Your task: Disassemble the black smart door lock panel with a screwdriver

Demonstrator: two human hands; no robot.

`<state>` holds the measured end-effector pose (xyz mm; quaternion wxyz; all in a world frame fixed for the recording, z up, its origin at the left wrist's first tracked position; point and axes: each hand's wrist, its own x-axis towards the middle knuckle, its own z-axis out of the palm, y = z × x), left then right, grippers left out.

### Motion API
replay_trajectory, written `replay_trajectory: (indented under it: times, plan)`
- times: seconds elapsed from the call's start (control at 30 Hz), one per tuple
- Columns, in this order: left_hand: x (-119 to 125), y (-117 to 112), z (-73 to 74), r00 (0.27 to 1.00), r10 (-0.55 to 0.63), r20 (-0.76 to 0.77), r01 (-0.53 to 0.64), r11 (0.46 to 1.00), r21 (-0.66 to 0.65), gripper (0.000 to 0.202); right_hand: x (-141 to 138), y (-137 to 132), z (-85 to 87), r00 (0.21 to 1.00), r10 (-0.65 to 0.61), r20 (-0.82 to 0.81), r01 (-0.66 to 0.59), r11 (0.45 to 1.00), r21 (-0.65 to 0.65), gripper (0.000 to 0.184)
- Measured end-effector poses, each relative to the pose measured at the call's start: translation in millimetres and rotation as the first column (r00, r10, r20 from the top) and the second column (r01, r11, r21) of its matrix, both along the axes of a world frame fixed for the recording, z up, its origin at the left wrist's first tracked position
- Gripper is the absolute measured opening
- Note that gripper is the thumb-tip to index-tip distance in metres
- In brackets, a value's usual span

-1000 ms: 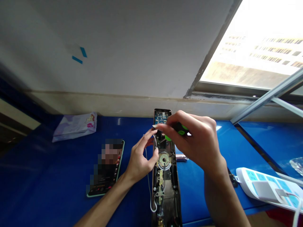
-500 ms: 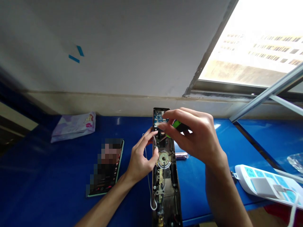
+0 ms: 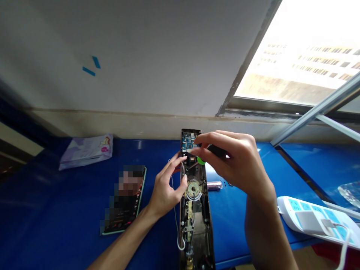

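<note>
A long dark door lock housing (image 3: 198,217) lies open-side up, with its inner parts bare. At its far end is a blue circuit board (image 3: 189,142), and a round metal hub (image 3: 194,189) sits near the middle. My left hand (image 3: 168,187) grips the left edge of the housing, fingers and thumb beside a thin pale cable (image 3: 177,232) that loops along that side. My right hand (image 3: 236,157) is closed around a black-and-green screwdriver (image 3: 201,161). Its thin shaft slants down to the left into the housing between board and hub; the exact tip contact is too small to tell.
On the blue table (image 3: 157,255), a phone (image 3: 126,202) lies to the left, with a purple packet (image 3: 87,152) farther back. A pinkish metallic cylinder (image 3: 214,186) and small dark bits (image 3: 230,184) lie right of the housing. A white power strip (image 3: 287,206) with a plugged-in charger stands at right.
My right hand has shifted slightly right and the screwdriver handle has turned, with less green showing. More of the circuit board shows. My left hand keeps its grip.
</note>
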<state>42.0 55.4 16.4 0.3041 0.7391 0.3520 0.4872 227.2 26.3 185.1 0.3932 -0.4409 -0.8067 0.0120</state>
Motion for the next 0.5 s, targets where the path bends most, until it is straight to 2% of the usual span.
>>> replay_trajectory:
  times: [0.1, 0.2, 0.27, 0.4, 0.5]
  plan:
    - [0.0, 0.1, 1.4, 1.000, -0.005, -0.003, 0.005, 1.000, 0.001, 0.052, 1.6, -0.4, 0.1, 0.999, 0.037, 0.011, -0.037, 0.999, -0.016, 0.018]
    - [0.1, -0.2, 3.7, 1.000, -0.010, -0.014, 0.010, 1.000, 0.002, 0.050, 2.1, -1.9, 0.1, 0.998, 0.056, 0.012, -0.056, 0.998, -0.033, 0.039]
    - [0.2, -0.2, 4.4, 1.000, -0.008, -0.019, 0.008, 1.000, 0.006, 0.049, 1.5, -1.8, 0.3, 0.998, 0.068, 0.003, -0.068, 0.997, -0.030, 0.046]
    - [0.3, 0.2, 3.7, 1.000, 0.010, -0.019, -0.010, 1.000, 0.018, 0.051, 0.1, 1.7, 0.6, 1.000, 0.013, 0.011, -0.013, 1.000, 0.011, 0.025]
    - [0.1, 0.2, 4.1, 0.999, 0.021, -0.028, -0.020, 0.999, 0.026, 0.051, 0.7, 3.8, 0.6, 1.000, 0.025, 0.007, -0.026, 0.999, 0.032, 0.022]
